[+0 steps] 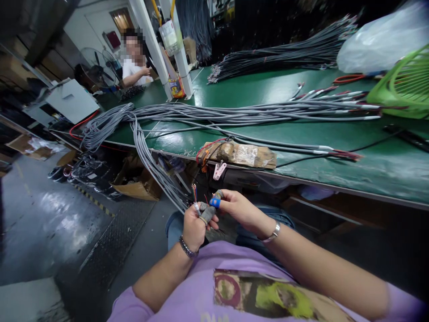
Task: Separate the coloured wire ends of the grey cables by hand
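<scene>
My left hand [197,223] is closed round the end of a grey cable [196,208], whose thin coloured wires [194,191] stick up above the thumb. Grey finger covers wrap some of its fingertips. Close beside it, my right hand [236,206] pinches at thin wires near the left fingertips, with a blue band on one finger. Exactly which wire it grips is too small to make out. From the table edge, a bundle of grey cables [149,158] hangs down towards my left hand.
More grey cables [208,112] lie along the green table [268,89]. A wooden block [258,155] with a pink clip [219,171] sits at the front edge. Black cables [278,53], a plastic bag [372,40] and a green basket [402,85] are farther back. Another person [134,67] sits across.
</scene>
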{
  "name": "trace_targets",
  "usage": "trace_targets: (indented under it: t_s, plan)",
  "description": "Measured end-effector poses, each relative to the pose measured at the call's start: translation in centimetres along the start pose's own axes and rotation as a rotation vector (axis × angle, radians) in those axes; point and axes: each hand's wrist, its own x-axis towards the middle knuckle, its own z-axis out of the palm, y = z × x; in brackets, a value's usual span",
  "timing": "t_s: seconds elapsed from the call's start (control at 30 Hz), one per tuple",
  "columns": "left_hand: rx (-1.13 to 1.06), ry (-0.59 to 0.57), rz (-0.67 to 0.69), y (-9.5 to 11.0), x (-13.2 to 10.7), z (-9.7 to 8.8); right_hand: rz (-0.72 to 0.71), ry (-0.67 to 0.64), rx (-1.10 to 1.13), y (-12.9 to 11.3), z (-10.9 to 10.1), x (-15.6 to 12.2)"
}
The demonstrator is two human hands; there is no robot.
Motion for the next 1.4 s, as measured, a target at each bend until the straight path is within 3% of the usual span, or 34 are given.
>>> trace_targets:
  t_s: [0.23,0.63,0.8,1.0,1.23,1.4]
  plan:
    - [-0.107,0.020,-0.032,-0.3,0.4,0.0,-0.103,0.024,0.041,0.5,0.0,-0.8]
    - [-0.112,0.112,0.000,-0.3,0.5,0.0,-0.024,0.086,0.007,0.9,0.0,-0.6]
    - [-0.096,0.106,0.061,0.4,0.7,-0.5,0.020,0.093,0.135,0.7,-0.6,-0.6]
    - [-0.102,-0.083,0.009,1.8,1.7,-0.7,0.044,0.175,0.286,-0.1,-2.6,1.3]
    - [-0.147,-0.313,-0.131,3.0,4.4,-0.2,-0.003,0.092,0.338,-2.1,-2.9,4.0]
    - [-0.155,-0.412,-0.182,3.3,6.0,-0.1,-0.047,0.035,0.416,-2.0,-2.6,4.8]
